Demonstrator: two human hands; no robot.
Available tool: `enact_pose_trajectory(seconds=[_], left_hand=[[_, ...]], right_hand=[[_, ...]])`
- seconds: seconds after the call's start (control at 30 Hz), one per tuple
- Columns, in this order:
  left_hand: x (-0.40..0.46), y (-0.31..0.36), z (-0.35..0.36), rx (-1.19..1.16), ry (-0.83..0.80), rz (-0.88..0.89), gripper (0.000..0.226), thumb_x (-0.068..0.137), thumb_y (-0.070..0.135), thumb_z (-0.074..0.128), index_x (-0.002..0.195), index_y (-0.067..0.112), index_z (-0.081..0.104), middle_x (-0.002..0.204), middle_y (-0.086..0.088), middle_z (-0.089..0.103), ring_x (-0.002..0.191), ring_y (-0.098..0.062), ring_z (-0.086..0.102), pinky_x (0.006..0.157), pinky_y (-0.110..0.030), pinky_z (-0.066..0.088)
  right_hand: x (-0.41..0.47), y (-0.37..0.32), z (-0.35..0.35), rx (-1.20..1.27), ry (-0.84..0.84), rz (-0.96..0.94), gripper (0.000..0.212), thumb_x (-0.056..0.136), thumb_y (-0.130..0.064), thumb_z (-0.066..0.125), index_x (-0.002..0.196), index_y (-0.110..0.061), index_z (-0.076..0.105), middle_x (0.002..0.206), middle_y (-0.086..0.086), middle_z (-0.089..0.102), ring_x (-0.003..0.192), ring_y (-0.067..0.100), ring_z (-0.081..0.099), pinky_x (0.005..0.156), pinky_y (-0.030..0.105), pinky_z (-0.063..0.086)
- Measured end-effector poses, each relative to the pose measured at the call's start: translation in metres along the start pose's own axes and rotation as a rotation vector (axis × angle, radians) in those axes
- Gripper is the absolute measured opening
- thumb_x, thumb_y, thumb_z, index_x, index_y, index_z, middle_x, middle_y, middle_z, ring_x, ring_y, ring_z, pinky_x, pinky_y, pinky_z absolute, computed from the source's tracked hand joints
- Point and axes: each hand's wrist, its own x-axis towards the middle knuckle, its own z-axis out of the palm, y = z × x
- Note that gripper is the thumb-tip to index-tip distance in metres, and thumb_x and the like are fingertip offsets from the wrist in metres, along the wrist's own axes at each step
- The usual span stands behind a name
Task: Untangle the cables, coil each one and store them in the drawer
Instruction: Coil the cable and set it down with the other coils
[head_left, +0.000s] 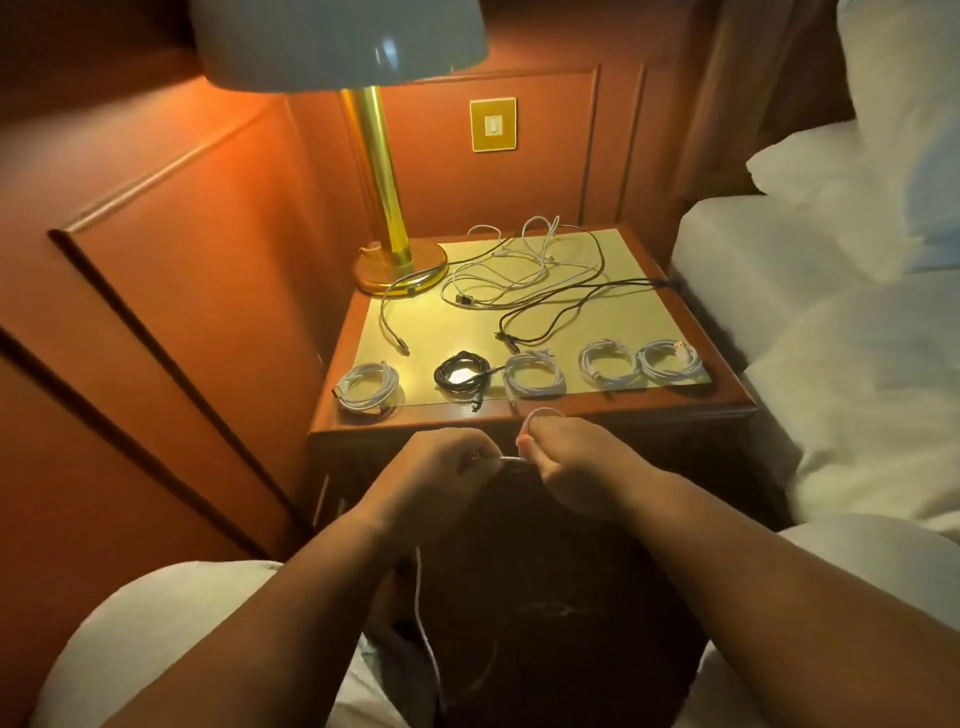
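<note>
In front of the nightstand (530, 415), my left hand (447, 473) and my right hand (566, 462) both pinch one white cable (422, 603). A short stretch runs taut between them, a small loop rises above my right fingers, and the rest hangs down between my knees. Along the front of the top lie several coiled cables: a white coil (368, 387) at the left, a black coil (461, 375), then three white coils (535, 375) (608, 364) (670, 361). Behind them a tangle of white and black cables (524, 275) spreads loose. The drawer front is dark and hidden behind my hands.
A brass lamp (387, 223) with a pale shade stands at the table's back left corner. A wall switch (493, 124) sits on the red panelled wall. A bed with white bedding (831, 312) borders the table's right side. My knees are at the bottom.
</note>
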Motion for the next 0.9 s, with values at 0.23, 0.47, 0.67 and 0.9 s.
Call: enact_pose_trajectory(seconds=[0.23,0.47,0.67,0.9], left_hand=[[0.027,-0.015,0.002,-0.375,0.142,-0.083,0.011,0.092,0.029,0.068,0.095,0.021,0.075,0.087,0.003,0.074,0.083,-0.010,0.068,0.073,-0.026,0.057],[0.035,0.003,0.013,-1.117,-0.157,-0.385,0.034,0.095,0.041,0.050,0.106,0.018,0.073,0.087,-0.001,0.071,0.084,-0.016,0.070,0.078,-0.035,0.056],[0.033,0.002,0.023,-1.059,-0.135,-0.502,0.021,0.105,0.020,0.043,0.101,0.013,0.063,0.077,-0.008,0.063,0.070,-0.020,0.067,0.078,-0.040,0.055],[0.031,0.004,0.014,-0.818,-0.294,-0.509,0.015,0.104,0.013,0.049,0.109,0.018,0.062,0.073,-0.003,0.062,0.065,-0.015,0.061,0.070,-0.028,0.057]], right_hand=[[0.024,-0.006,-0.007,0.912,-0.386,0.203,0.044,0.105,-0.043,0.033,0.078,-0.016,0.055,0.060,-0.004,0.041,0.051,0.008,0.033,0.053,0.025,0.027],[0.035,-0.001,-0.007,1.608,-0.583,0.092,0.041,0.106,-0.034,0.033,0.095,-0.007,0.062,0.068,0.001,0.050,0.060,0.013,0.040,0.063,0.027,0.038],[0.044,-0.007,-0.012,1.598,-0.305,-0.118,0.046,0.100,-0.036,0.036,0.135,-0.011,0.054,0.139,0.005,0.060,0.128,0.023,0.057,0.108,0.039,0.046],[0.043,0.003,-0.007,0.245,0.050,-0.361,0.038,0.103,-0.026,0.050,0.141,-0.027,0.052,0.139,-0.007,0.058,0.130,0.004,0.050,0.104,0.023,0.044]])
